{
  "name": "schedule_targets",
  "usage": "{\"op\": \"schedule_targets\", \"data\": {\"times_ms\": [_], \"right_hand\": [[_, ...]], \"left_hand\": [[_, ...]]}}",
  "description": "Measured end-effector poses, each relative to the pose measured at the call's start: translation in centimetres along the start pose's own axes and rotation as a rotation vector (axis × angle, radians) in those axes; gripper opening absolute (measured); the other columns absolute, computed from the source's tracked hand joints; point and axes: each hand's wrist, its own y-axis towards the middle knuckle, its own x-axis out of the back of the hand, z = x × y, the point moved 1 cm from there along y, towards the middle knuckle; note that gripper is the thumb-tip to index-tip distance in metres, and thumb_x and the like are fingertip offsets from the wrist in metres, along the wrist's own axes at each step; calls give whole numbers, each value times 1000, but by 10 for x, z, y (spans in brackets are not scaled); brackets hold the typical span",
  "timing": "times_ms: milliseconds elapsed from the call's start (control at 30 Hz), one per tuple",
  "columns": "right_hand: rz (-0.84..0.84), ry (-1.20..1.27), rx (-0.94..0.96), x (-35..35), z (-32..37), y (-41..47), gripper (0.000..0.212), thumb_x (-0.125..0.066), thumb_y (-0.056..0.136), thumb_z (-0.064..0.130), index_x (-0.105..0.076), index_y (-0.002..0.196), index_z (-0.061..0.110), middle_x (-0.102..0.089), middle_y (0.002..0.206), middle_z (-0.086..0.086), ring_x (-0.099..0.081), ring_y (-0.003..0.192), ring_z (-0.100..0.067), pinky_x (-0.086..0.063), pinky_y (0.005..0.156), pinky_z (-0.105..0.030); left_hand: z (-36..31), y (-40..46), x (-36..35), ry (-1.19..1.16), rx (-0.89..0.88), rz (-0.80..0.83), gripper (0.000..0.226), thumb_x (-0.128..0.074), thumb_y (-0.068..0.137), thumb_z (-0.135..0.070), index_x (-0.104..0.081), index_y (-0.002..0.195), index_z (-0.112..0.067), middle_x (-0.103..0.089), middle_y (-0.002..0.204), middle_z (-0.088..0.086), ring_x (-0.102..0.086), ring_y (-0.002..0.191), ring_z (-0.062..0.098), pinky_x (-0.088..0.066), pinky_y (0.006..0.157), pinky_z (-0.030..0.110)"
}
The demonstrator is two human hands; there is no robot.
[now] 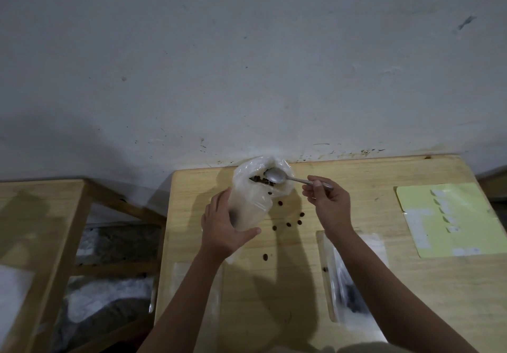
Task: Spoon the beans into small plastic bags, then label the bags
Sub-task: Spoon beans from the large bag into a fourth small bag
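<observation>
A large clear plastic bag of beans (255,196) stands near the far edge of the wooden table (384,284), its mouth open with dark beans showing inside. My left hand (223,227) grips the bag's lower side. My right hand (327,201) pinches the handle of a metal spoon (277,175), whose bowl sits at the bag's mouth. Several loose beans (288,223) lie scattered on the table between my hands. A small clear bag (348,278) with a few dark beans lies flat under my right forearm. Another small bag (200,297), flat, lies under my left forearm.
A pale yellow label sheet (452,223) with white stickers lies at the table's right side. A grey wall stands right behind the table. To the left is a second wooden table (41,229), with sacks (109,284) on the floor beneath it.
</observation>
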Motion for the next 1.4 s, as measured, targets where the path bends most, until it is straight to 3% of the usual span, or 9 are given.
{"op": "schedule_targets", "data": {"times_ms": [367, 600, 700, 800, 900, 1000, 1067, 1200, 1400], "right_hand": [[-77, 130, -291, -33, -9, 8, 21, -52, 94, 9, -57, 114, 10, -68, 88, -7, -67, 78, -15, -54, 76, -29], [-97, -80, -384, -12, -3, -8, 60, -60, 90, 22, -29, 140, 10, -63, 106, -10, -61, 89, -20, -51, 74, -33], [-157, -124, -117, 0, 12, -47, 34, -61, 90, 23, -48, 120, 12, -59, 98, -1, -58, 80, -15, -45, 62, -19], [102, -66, 63, 9, 19, -89, 6, -67, 86, 18, -64, 89, 14, -67, 85, -1, -62, 80, -15, -51, 68, -22], [240, -33, 29, 17, 12, -112, 15, -73, 80, 10, -61, 71, 13, -63, 70, -2, -57, 68, -11, -48, 65, -22], [147, 44, 11, 33, 8, -119, 17, -71, 81, 8, -61, 68, 2, -64, 70, -20, -59, 69, -21, -51, 72, -41], [111, 84, 6, 47, 9, -120, 12, -69, 82, 7, -65, 74, 0, -67, 72, -16, -62, 68, -18, -52, 72, -40], [90, 104, 38, 70, 16, -124, 6, -66, 84, 8, -68, 79, 10, -70, 74, -6, -63, 66, -14, -53, 66, -27], [98, 120, 72, 103, 27, -125, 4, -65, 84, 9, -66, 81, 11, -71, 86, -14, -64, 66, -16, -52, 60, -22]], "left_hand": [[-3, -22, 2, -79, -52, -110, 116, -71, 51, -67, -25, 146, -19, -40, 137, -3, -37, 120, 14, -40, 100, 50], [-22, -46, 2, -95, -72, -115, 116, -72, 57, -67, 2, 143, -51, -33, 133, -3, -24, 114, 5, -34, 100, 34], [-32, -59, -3, -88, -59, -131, 115, -63, 51, -76, 5, 141, -54, -34, 126, -3, -27, 113, 9, -34, 100, 33], [-44, -75, -12, -98, -44, -126, 118, -61, 47, -79, 6, 140, -53, -32, 123, -2, -27, 115, 11, -35, 101, 34], [-56, -93, -22, -94, -87, -87, 121, -62, 44, -82, 6, 140, -54, -27, 126, -4, -23, 112, 4, -34, 100, 33], [-64, -108, -31, -190, -114, -58, 123, -67, 47, -78, 4, 144, -51, -21, 126, -16, -25, 120, 5, -32, 101, 29], [-68, -114, -34, -308, -128, -87, 112, -72, 59, -66, -9, 148, -41, -33, 126, -14, -35, 122, 9, -35, 100, 26], [-86, -119, -29, -474, -131, -222, 43, -67, 86, -25, -51, 126, -28, -60, 102, -10, -56, 101, 6, -45, 88, 22], [-120, -121, -34, -669, -68, -175, 4, -63, 89, -14, -63, 89, -18, -64, 81, -4, -59, 74, 7, -47, 69, 18]]}}
